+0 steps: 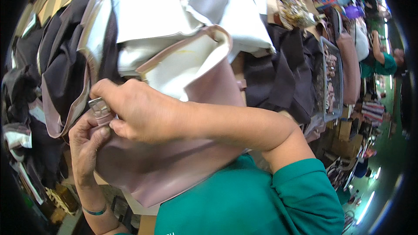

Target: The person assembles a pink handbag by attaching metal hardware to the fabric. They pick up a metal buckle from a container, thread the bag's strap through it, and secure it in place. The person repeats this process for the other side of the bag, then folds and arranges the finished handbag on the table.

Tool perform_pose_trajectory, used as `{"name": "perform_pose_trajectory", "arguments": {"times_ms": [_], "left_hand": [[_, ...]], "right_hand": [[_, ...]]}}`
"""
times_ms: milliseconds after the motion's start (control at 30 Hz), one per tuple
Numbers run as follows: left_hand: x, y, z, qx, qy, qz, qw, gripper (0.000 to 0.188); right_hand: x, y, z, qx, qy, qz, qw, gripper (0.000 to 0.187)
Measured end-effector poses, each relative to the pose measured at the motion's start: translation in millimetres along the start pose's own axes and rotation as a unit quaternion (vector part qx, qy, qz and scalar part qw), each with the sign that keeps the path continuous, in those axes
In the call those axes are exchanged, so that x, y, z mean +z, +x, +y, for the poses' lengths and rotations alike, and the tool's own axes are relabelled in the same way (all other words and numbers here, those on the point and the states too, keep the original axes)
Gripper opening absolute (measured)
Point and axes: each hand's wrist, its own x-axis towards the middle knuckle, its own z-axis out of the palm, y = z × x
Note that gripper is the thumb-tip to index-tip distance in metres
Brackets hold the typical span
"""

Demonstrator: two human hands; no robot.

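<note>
A dusty-pink bag (pixel 174 152) with a white lining (pixel 167 72) lies against my front, its open mouth facing away. At its left end, a silver metal buckle (pixel 96 104) sits on a short pink strap tab (pixel 103 118). My left hand (pixel 86 148) is closed on the bag's left end, with the thumb pressed just below the tab. My right hand (pixel 141 111) reaches across over the bag, its fingers closed around the tab beside the buckle. The right fingertips are partly hidden, so their exact hold is hard to see.
White lining pieces (pixel 150 11) cover the table behind the bag. Dark bag parts (pixel 65 61) are piled at left, with more dark material (pixel 283 74) at right. A grey plastic basket (pixel 334 113) holds small pink strap pieces. Another person (pixel 383 63) works at far right.
</note>
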Motion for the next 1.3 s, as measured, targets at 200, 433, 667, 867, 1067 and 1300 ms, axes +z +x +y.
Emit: {"name": "perform_pose_trajectory", "arguments": {"times_ms": [200,433,667,867,1067,1300], "left_hand": [[-22,-1,-11,0.029,0.227,0.082,0.970,0.013],[-19,10,-12,0.117,0.438,0.125,0.883,0.016],[-4,2,-6,0.166,0.619,0.200,0.741,0.024],[90,-18,15,0.236,0.406,0.045,0.882,0.028],[170,-5,12,0.186,0.246,-0.145,0.940,0.018],[170,-3,6,0.037,0.111,-0.103,0.988,0.012]], "right_hand": [[-96,-82,0,0.001,-0.065,0.173,0.983,0.019],[-83,-175,78,0.126,-0.425,0.160,0.882,0.029],[-82,-185,89,0.193,-0.245,0.235,0.921,0.037],[-96,-190,51,0.205,0.424,0.202,0.859,0.033],[-73,-174,37,0.186,0.484,0.126,0.845,0.016],[-64,-168,33,0.156,0.438,0.196,0.863,0.018]]}}
